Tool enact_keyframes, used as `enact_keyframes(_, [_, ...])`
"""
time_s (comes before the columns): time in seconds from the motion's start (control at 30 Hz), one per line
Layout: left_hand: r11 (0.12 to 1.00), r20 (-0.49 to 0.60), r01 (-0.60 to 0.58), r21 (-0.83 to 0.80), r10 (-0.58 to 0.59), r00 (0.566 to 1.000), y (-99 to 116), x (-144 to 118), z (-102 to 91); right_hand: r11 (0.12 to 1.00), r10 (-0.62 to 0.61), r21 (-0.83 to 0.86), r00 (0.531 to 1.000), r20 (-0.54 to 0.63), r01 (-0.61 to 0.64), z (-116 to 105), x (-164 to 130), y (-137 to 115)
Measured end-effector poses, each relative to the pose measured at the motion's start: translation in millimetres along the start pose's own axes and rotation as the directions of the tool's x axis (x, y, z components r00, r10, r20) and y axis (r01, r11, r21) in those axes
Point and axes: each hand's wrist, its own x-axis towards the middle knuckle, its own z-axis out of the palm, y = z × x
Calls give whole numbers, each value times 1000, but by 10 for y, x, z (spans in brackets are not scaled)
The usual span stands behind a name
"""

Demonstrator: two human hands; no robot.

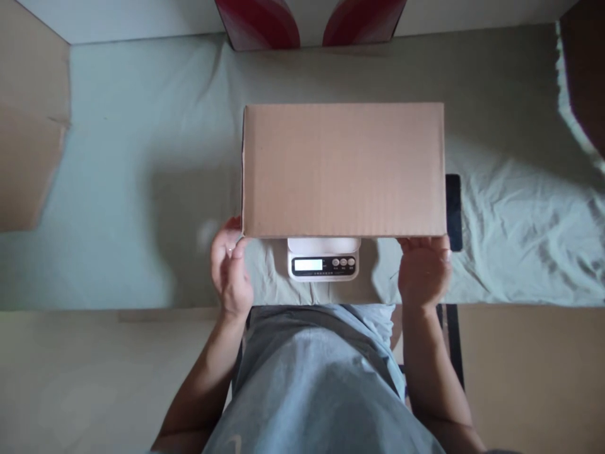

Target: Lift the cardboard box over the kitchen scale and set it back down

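Note:
A closed brown cardboard box [344, 170] is over a white digital kitchen scale [324, 270], hiding most of its platform. I cannot tell whether the box rests on the scale or is held just above it. The scale's lit display and its buttons face me, but the reading is too blurred to make out. At the box's near left corner, my left hand [231, 265] grips the edge, thumb in front and fingers along the side. My right hand [425, 268] has its palm turned up at the near right corner, with its fingertips hidden under the box.
A green cloth [108, 157] covers the table. A dark flat object, perhaps a phone [454, 211], lies partly behind the box's right side. Other cardboard [33, 126] stands at the far left. Two red shapes [265, 22] show on the back panel.

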Motion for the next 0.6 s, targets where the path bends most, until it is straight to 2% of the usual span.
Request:
enact_keyframes(0.17, [1000, 132, -14, 12, 13, 991, 153, -65, 114, 994, -91, -43, 989, 114, 97, 133, -64, -48])
enact_keyframes(0.27, [999, 174, -30, 22, 26, 984, 197, -1, 237, 988, -117, -80, 981, 156, 130, 242, -4, -85])
enact_keyframes(0.47, [972, 213, -214, -93, 229, 950, 355, 461, 555, 977, -191, -58, 965, 181, 205, 470, 408, -236])
enact_keyframes(0.6, [968, 242, -221, -116, 243, 939, 246, 786, 672, 971, -169, -125, 956, 241, 203, 579, 725, -141])
